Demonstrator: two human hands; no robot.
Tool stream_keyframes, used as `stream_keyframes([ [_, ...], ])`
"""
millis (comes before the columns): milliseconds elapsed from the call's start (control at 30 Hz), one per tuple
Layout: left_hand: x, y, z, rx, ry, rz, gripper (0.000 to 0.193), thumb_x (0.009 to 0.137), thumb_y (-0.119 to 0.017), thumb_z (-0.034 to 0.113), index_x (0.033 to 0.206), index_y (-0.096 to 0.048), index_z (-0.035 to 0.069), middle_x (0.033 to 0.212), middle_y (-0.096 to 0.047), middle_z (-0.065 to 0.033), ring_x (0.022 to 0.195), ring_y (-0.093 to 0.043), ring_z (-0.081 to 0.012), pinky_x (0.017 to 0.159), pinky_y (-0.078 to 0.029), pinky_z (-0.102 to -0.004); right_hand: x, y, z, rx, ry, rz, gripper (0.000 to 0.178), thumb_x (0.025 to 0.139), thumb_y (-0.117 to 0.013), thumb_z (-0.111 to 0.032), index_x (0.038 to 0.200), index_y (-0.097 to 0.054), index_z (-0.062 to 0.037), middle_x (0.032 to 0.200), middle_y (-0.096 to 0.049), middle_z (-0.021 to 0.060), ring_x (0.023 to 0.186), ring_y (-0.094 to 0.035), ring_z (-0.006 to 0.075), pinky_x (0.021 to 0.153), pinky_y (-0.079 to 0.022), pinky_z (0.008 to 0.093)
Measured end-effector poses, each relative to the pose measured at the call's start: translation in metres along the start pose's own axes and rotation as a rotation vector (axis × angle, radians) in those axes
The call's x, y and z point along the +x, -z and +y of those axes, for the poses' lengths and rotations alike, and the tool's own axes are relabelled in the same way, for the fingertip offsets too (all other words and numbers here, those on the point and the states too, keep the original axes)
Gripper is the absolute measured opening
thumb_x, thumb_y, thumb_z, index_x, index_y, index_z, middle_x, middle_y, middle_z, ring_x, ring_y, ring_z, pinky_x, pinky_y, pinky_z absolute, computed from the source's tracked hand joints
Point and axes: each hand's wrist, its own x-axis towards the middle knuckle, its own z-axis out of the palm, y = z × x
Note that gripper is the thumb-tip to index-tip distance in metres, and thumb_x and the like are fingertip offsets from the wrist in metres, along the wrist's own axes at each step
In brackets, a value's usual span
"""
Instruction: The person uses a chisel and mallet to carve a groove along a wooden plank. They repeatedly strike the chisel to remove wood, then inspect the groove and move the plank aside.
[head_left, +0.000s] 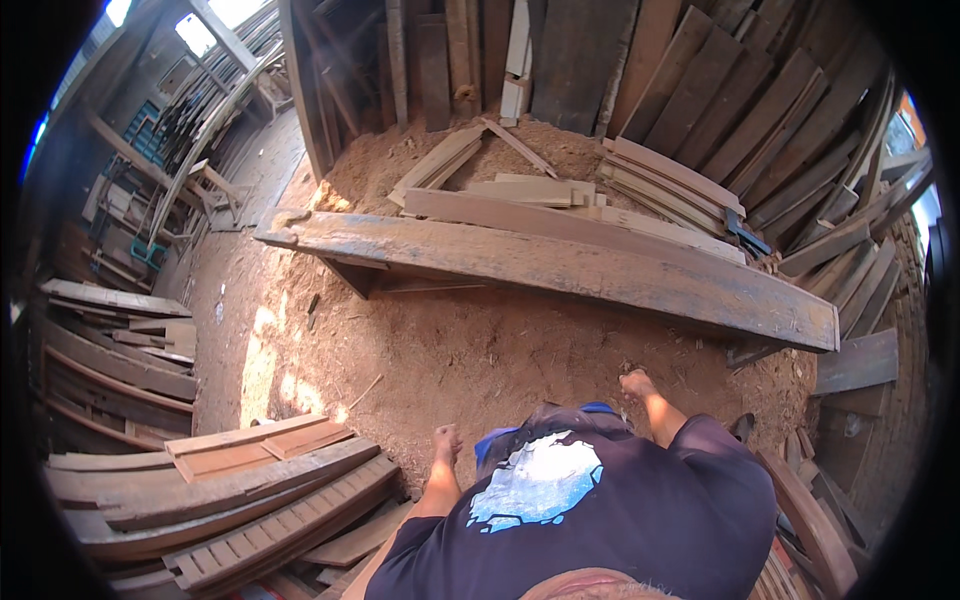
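My left hand (447, 440) hangs low over the dirt floor, its fingers curled in a loose fist with nothing visible in them. My right hand (634, 383) reaches further forward, closed, with a small dark thing at its fingertips that I cannot make out. Ahead of both hands, and touched by neither, a long worn wooden bench (540, 260) runs across from left to right. A reddish-brown plank (560, 222) lies along the bench's far side, nearest to neither hand.
Cut boards (440, 165) lie on sawdust behind the bench. Tall planks (585, 65) lean against the back, more boards (740, 110) at the right. A stack of timber (270, 480) stands at my left. A curved wooden piece (810, 520) is close at my right.
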Motion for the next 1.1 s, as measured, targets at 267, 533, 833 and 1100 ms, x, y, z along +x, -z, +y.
stream_keyframes([
  [267, -0.069, -0.228, 0.16, 1.041, -0.592, -0.741, 0.054, 0.091, -0.069, 0.04, 0.134, -0.062, 0.009, 0.13, -0.067, -0.0198, 0.121, -0.064, -0.0338, 0.102, -0.05, -0.0411, 0.033, 0.031, 0.083, 0.464, -0.162, 0.076, 0.028, 0.102, -0.058, -0.031, 0.096, -0.065, -0.0045, 0.074, -0.065, 0.0061, 0.055, -0.056, 0.0181, 0.052, -0.046, 0.0396],
  [533, 0.008, -0.342, 0.307, 1.165, -1.033, -0.605, 0.067, 0.085, -0.073, 0.035, 0.14, -0.051, 0.005, 0.132, -0.059, -0.0265, 0.125, -0.055, -0.044, 0.108, -0.044, -0.0503, 0.032, 0.033, 0.036, 0.616, -0.104, 0.075, 0.029, 0.1, -0.059, -0.028, 0.085, -0.065, -0.0039, 0.072, -0.063, 0.0072, 0.055, -0.057, 0.0191, 0.048, -0.042, 0.0368],
  [833, 0.08, -0.488, 0.466, 1.807, -1.27, -0.428, 0.093, 0.083, -0.074, 0.033, 0.159, -0.026, 0.008, 0.162, -0.023, -0.0288, 0.148, -0.025, -0.0473, 0.122, -0.02, -0.0552, 0.084, 0.081, -0.029, 1.072, -0.171, 0.261, 0.026, 0.1, -0.061, -0.026, 0.095, -0.064, -0.0005, 0.074, -0.064, 0.0079, 0.056, -0.057, 0.0152, 0.049, -0.045, 0.0337],
  [1100, 0.156, -0.569, 0.509, 2.219, -0.879, -0.548, 0.095, 0.08, -0.08, 0.021, 0.158, -0.027, 0.011, 0.161, -0.031, -0.0226, 0.149, -0.029, -0.0398, 0.121, -0.024, -0.0549, 0.069, 0.113, -0.098, 0.88, -0.175, 0.267, 0.037, 0.096, -0.062, -0.035, 0.092, -0.075, -0.0007, 0.085, -0.075, 0.0129, 0.067, -0.068, 0.0207, 0.064, -0.053, 0.0388],
])
